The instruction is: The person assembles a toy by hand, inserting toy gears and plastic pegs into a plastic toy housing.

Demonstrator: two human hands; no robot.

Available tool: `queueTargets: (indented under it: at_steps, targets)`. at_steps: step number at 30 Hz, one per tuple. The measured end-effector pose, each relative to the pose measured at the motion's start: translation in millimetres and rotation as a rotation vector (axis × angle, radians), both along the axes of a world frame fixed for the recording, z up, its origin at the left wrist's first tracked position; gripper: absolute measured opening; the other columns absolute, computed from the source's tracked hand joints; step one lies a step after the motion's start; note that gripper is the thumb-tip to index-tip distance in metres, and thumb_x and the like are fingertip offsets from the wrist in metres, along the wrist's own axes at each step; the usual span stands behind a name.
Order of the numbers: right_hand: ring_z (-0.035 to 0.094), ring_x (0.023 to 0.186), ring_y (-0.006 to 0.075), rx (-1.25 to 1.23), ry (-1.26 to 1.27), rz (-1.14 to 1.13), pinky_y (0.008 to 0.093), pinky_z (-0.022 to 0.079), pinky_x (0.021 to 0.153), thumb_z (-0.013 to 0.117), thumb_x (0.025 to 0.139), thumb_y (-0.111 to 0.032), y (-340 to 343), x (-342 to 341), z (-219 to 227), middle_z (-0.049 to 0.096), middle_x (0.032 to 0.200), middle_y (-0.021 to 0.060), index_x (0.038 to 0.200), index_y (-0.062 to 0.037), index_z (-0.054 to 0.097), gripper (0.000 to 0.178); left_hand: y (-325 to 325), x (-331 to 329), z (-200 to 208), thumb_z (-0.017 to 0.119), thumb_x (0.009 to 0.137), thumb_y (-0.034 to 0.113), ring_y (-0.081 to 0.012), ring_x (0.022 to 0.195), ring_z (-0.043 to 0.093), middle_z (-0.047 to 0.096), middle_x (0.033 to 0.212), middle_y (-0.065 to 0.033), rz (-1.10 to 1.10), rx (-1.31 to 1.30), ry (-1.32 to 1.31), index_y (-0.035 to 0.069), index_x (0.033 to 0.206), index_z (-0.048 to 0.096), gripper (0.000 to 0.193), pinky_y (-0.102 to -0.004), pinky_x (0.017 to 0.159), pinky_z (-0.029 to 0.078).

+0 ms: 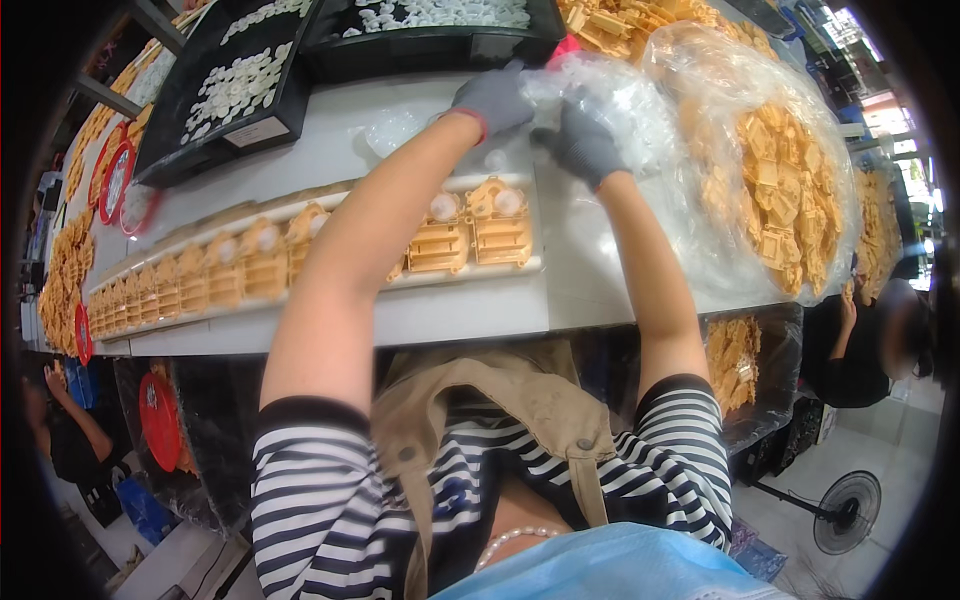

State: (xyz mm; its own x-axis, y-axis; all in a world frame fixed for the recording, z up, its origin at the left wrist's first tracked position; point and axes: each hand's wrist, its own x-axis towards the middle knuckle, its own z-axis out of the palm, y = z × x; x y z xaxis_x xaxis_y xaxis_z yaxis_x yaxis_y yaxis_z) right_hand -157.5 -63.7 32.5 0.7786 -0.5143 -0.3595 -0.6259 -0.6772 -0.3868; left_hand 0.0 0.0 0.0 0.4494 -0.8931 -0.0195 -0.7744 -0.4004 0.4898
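Both my hands wear grey gloves and reach to the far side of the white table. My left hand (pixel 495 98) is closed at the edge of a crumpled clear plastic bag (pixel 625 100) with whitish contents. My right hand (pixel 585 142) lies against the near left side of this bag, its thumb apart from the fingers; the fingertips partly blend into the plastic. Under my left forearm runs a long row of orange-yellow plastic housings (pixel 503 240) on a white rail, several with round translucent white pieces (pixel 443 206) on them.
Black trays (pixel 220 145) with small white parts stand at the back left. To the right, a large clear bag (pixel 790 200) holds loose orange housings. More housings (pixel 610 30) are piled at the back. Other people work at both sides; a fan (pixel 845 512) stands at lower right.
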Motion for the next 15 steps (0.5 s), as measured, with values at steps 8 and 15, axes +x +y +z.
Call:
queueTargets:
  at_steps: [8, 15]
  targets:
    - [0.064, 0.078, 0.0121, 0.149, -0.547, -0.096, 0.0266, 0.052, 0.074, 0.063, 0.092, -0.025, -3, -17, 52, 0.071, 0.088, 0.0061, 0.105, -0.0029, 0.07, 0.026, -8, 27, -24, 0.05, 0.087, 0.03, -0.036, 0.101, 0.063, 0.066, 0.111, -0.0159, 0.0, -0.084, -0.139, 0.009, 0.106, 0.068, 0.033, -0.0418, 0.088, 0.05]
    - [0.066, 0.091, 0.0233, -0.311, -0.428, -0.349, 0.0338, 0.049, 0.084, 0.058, 0.089, -0.044, -204, 30, -6, 0.071, 0.099, 0.0123, 0.106, -0.0022, 0.07, 0.047, -4, 2, -4, 0.053, 0.086, 0.03, -0.0378, 0.093, 0.062, 0.067, 0.097, -0.0173, 0.089, -0.521, 0.063, 0.009, 0.094, 0.068, 0.027, -0.0439, 0.081, 0.049]
